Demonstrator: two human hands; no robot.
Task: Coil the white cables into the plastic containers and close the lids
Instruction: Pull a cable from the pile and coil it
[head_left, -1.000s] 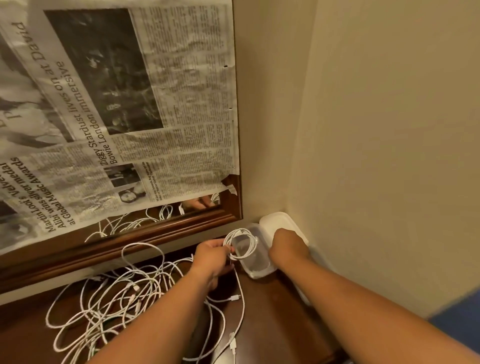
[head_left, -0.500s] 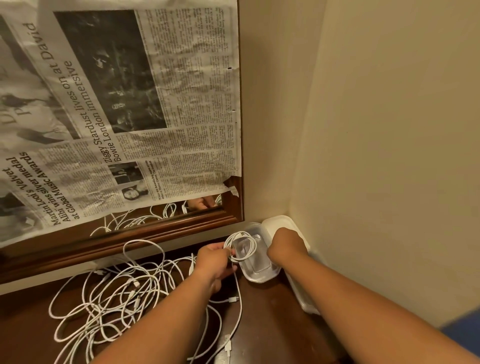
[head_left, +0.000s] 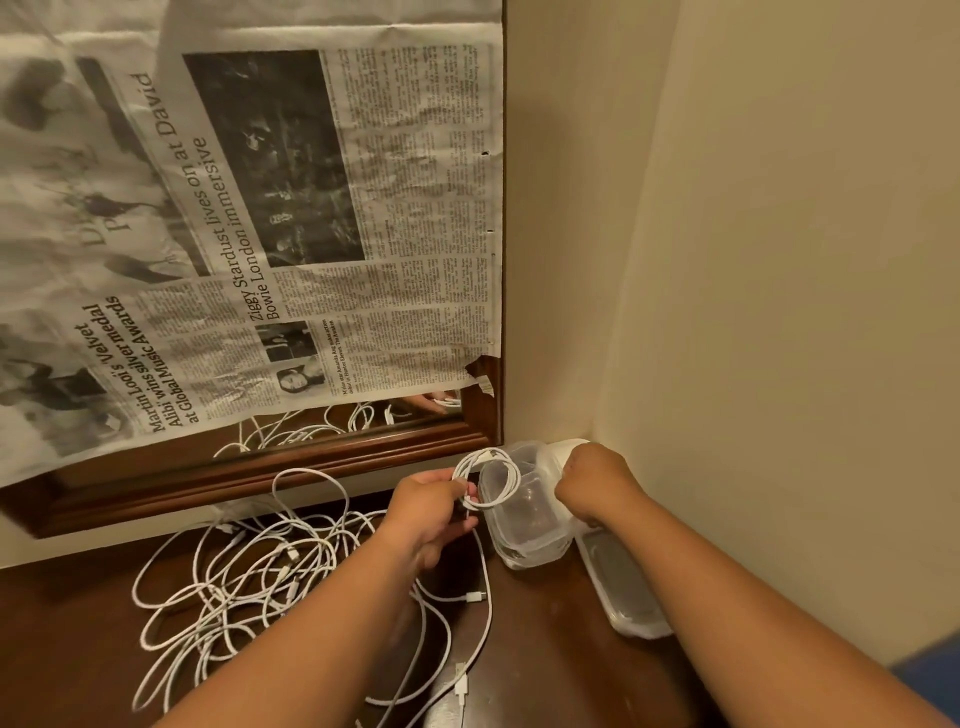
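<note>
Two bare hands are seen at work in the corner of a dark wooden table (head_left: 545, 649), where a stack of clear plastic containers (head_left: 530, 514) serves as the fixed point of the scene. A small coil of white cable (head_left: 488, 478) is pinched between the fingers of the left hand (head_left: 426, 512) and held at the left rim of the stack, its loop overlapping the open mouth of the top container. The stack is gripped at its far right edge by the right hand (head_left: 597, 480), whose fingers are curled down over the rim; the fingertips themselves are hidden behind the knuckles. One loose end of the held cable is left hanging below and to the left of the containers, with a plug (head_left: 475, 596) resting on the wood near the stack's lower left side.

Just to the right of the stack, a flat clear lid (head_left: 623, 587) is laid on the table along the wall. A white lid or container (head_left: 569, 446) is partly visible directly behind the stack, mostly covered by the right hand. Well to the left of the containers, a tangle of white cables (head_left: 249, 566) is spread across the tabletop. Behind and to the left of the stack, a wood-framed mirror (head_left: 311, 457) is leaned against the wall, its glass largely covered by sheets of newspaper (head_left: 260, 234), with cables reflected in the uncovered strip.
</note>
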